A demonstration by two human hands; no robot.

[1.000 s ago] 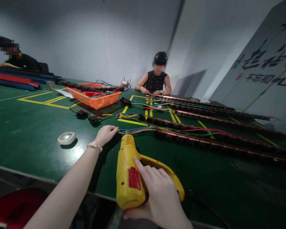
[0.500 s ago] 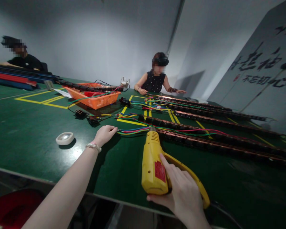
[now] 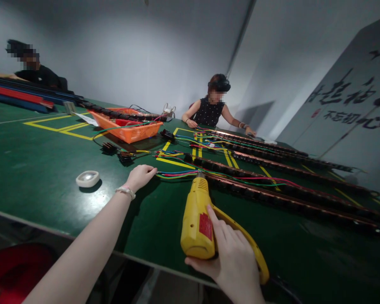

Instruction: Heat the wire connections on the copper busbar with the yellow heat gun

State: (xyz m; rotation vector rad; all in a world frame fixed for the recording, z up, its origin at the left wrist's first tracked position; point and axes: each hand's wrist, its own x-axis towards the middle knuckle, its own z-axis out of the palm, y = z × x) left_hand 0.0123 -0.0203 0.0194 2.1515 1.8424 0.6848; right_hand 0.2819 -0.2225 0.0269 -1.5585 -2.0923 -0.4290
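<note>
1. You have a single view, from the camera worn on your head, so no second view overlaps it.
2. It looks forward and down across the green table, tilted slightly.
3. It sits close: your left hand and right hand fill the near foreground.
4. It reaches far enough to take in a person seated across the table and the wall behind.
</note>
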